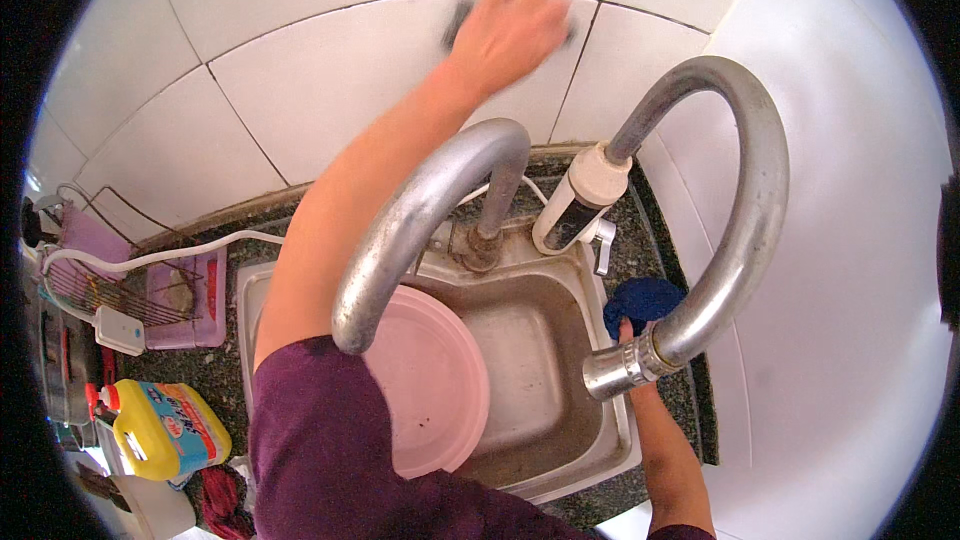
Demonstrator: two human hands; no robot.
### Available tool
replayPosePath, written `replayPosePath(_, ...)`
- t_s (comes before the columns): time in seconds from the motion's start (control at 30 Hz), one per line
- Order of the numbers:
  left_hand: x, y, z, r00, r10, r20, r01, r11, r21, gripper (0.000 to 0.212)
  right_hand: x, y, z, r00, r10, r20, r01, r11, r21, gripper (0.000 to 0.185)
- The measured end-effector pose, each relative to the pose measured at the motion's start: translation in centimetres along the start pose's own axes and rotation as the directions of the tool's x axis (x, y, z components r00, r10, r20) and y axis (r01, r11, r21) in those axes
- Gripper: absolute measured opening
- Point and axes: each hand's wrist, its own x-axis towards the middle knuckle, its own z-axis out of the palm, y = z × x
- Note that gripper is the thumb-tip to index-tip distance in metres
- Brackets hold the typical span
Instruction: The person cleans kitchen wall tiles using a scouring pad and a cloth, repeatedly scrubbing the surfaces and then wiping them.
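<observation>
My left hand (514, 26), blurred, reaches up to the white tiled wall (360, 82). A dark object (457, 24), also blurred, shows on both sides of its fingers; most of it is hidden under the hand. On the right, beside the sink, my right hand (627, 331) holds a dark blue cloth (646, 301) against the speckled counter. The end of a curved metal faucet (765, 165) hides part of that hand. Between my arms is the stainless steel sink (585, 427), with a pink plastic basin (435, 397) in its left part.
A second metal faucet (435, 202) arches beneath my left forearm. The right faucet has a white body (577, 199) with a lever. At left are a yellow jug (169, 427), a purple tray (161, 330), a wire rack (112, 285), a white cord (180, 255) and a dark red cloth (223, 506).
</observation>
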Motion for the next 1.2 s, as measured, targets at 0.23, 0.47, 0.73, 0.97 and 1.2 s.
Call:
replayPosePath(0.23,-1.7,3.6,2.3,0.997,-0.048,0.059,0.057,0.986,-0.156,0.02,3.7,-3.8,-7.7,0.909,0.083,0.409,-0.175,0.966,0.192,0.05)
replayPosePath(0.47,-9.4,10.3,6.6,0.858,0.31,0.41,-0.159,0.919,-0.361,0.011,3.2,-1.6,-5.9,0.993,-0.116,-0.005,0.112,0.948,0.299,0.043)
replayPosePath(0.73,0.4,4.3,3.1,0.994,-0.111,-0.014,0.106,0.971,-0.214,0.01,3.5,-4.1,-7.5,0.989,-0.148,-0.009,0.141,0.924,0.356,0.031)
replayPosePath(0.97,-11.2,10.2,5.2,0.878,0.303,0.369,-0.158,0.914,-0.375,0.005,3.3,-4.2,-7.5,0.989,-0.061,0.134,0.006,0.926,0.377,0.042)
replayPosePath(1.2,-1.0,3.2,1.9,0.993,0.016,0.118,-0.007,0.996,-0.084,0.014,0.5,-0.5,-0.6,0.998,-0.01,-0.06,0.01,1.0,-0.002,0.035)
